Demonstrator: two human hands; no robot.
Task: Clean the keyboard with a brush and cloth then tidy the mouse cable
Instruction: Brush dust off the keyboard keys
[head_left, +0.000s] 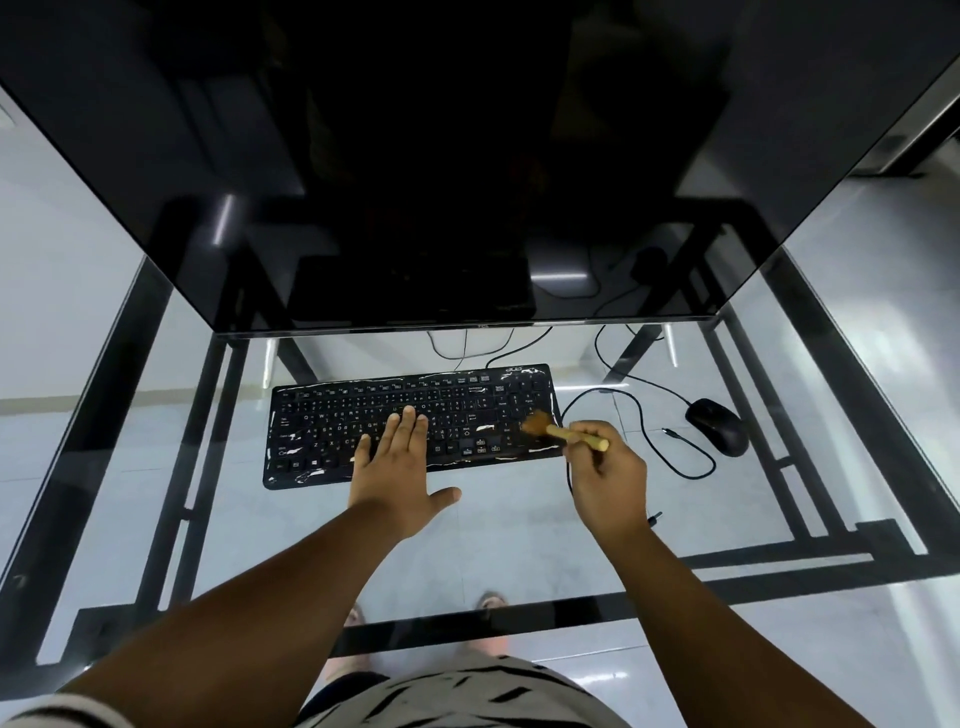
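Note:
A black keyboard (332, 415) with worn white patches lies on the glass desk in front of the monitor. My left hand (402, 467) rests flat on its middle keys, fingers straight. My right hand (605, 473) grips a small wooden brush (563, 431) by the handle. Its brown bristles touch the number pad at the keyboard's right end. A black mouse (718, 426) sits to the right, and its black cable (644, 415) loops loosely across the glass between mouse and keyboard. No cloth is in view.
A large dark monitor (467, 182) fills the upper view and overhangs the back of the glass desk (519, 545). More cables (467, 345) hang behind the keyboard. A loose plug end (655, 517) lies near my right wrist. The black desk frame shows through the glass.

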